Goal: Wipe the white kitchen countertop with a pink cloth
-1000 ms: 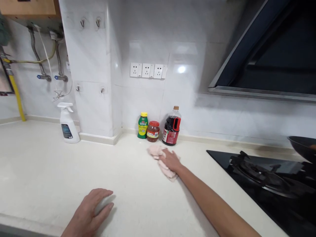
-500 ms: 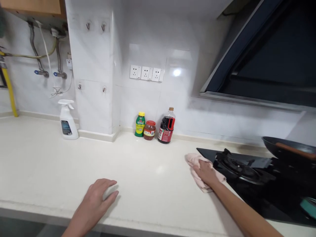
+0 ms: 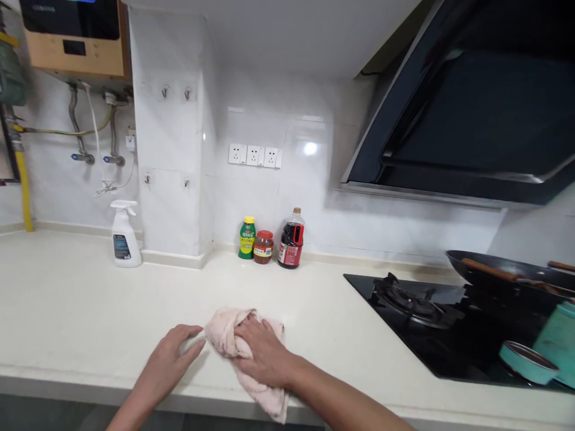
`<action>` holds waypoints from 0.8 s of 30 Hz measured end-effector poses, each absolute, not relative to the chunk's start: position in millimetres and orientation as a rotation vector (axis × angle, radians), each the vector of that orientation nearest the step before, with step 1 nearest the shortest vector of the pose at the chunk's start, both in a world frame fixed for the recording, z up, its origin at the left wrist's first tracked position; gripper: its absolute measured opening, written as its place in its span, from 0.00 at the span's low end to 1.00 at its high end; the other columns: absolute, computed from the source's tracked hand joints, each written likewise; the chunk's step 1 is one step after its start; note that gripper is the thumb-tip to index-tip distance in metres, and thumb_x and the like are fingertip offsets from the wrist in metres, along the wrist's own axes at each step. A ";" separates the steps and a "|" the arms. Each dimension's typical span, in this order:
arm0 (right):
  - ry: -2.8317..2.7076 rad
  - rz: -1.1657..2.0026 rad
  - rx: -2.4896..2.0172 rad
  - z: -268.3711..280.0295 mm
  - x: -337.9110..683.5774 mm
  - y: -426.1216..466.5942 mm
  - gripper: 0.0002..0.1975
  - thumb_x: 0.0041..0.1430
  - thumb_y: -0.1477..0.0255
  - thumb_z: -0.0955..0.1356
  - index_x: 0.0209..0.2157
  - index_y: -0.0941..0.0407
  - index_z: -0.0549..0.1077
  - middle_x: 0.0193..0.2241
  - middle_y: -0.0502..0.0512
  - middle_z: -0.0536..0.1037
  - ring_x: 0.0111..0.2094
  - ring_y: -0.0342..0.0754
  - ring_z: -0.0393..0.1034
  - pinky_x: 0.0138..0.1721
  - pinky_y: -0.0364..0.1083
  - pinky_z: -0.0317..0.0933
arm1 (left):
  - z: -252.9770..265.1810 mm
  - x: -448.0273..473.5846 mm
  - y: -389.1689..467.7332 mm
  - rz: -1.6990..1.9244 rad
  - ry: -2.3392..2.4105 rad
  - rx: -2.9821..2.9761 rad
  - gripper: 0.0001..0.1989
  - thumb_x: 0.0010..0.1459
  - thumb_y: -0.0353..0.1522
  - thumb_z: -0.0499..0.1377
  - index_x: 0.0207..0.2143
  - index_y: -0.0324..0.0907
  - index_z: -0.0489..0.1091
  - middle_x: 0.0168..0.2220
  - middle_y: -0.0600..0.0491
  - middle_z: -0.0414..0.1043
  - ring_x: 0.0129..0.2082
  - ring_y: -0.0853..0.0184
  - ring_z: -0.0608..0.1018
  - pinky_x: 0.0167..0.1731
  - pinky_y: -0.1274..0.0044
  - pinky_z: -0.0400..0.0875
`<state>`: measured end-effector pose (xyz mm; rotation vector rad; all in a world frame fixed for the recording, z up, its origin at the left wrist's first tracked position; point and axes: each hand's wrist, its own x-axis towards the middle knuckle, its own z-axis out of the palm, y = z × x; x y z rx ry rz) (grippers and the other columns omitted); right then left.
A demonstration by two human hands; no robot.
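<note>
A pale pink cloth [image 3: 224, 335] lies bunched on the white countertop [image 3: 90, 317], one corner hanging over the front edge. My right hand [image 3: 265, 353] presses down on it, its fingers partly sunk in the folds. Just left of the cloth, my left hand [image 3: 173, 356] hovers near the counter's front, thumb and fingers apart and nothing between them. Its fingertips come close to the cloth's left side; whether they touch it I cannot tell.
Against the wall stand a green bottle [image 3: 247, 238], a red-lidded jar [image 3: 263, 247] and a dark sauce bottle [image 3: 291, 239]. A white spray bottle [image 3: 125, 236] is at left. The black gas stove [image 3: 404, 326] holds a wok [image 3: 489, 272] and a teal container [image 3: 527, 364].
My right hand has slid the cloth leftward from the stove's edge to the middle of the counter, near my left hand. The view has tilted up and turned slightly right.
</note>
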<state>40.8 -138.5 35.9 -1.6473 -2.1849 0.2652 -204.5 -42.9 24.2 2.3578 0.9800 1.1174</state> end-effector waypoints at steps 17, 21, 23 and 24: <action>-1.253 -0.123 -2.421 -10.5 284.7 -328.6 0.37 0.60 0.53 0.54 0.62 0.64 0.56 0.65 0.72 0.59 0.68 0.63 0.49 0.66 0.60 0.46 | 29.5 -203.0 -44.1 1.059 1.019 2.405 0.21 0.59 0.49 0.55 0.43 0.45 0.78 0.45 0.49 0.80 0.46 0.57 0.80 0.42 0.70 0.76; -1.173 -0.107 -2.521 -24.2 245.3 -325.5 0.40 0.62 0.53 0.51 0.65 0.68 0.52 0.68 0.72 0.54 0.71 0.65 0.37 0.67 0.67 0.40 | 25.0 -198.7 -42.3 1.008 1.011 2.528 0.23 0.59 0.51 0.56 0.45 0.46 0.77 0.46 0.48 0.79 0.48 0.55 0.78 0.48 0.66 0.73; -1.222 -0.071 -2.523 -20.8 211.6 -306.4 0.41 0.64 0.52 0.51 0.67 0.69 0.50 0.69 0.70 0.50 0.71 0.64 0.33 0.68 0.67 0.37 | 22.7 -197.4 -42.2 0.976 1.025 2.553 0.23 0.60 0.51 0.55 0.47 0.47 0.76 0.48 0.48 0.78 0.51 0.54 0.77 0.51 0.64 0.71; -1.286 -0.043 -2.500 -16.1 190.8 -293.9 0.41 0.64 0.51 0.52 0.68 0.66 0.49 0.70 0.67 0.48 0.71 0.62 0.32 0.69 0.65 0.37 | 21.8 -197.1 -42.3 0.970 1.026 2.552 0.23 0.61 0.51 0.55 0.48 0.47 0.76 0.49 0.48 0.77 0.52 0.55 0.76 0.52 0.63 0.70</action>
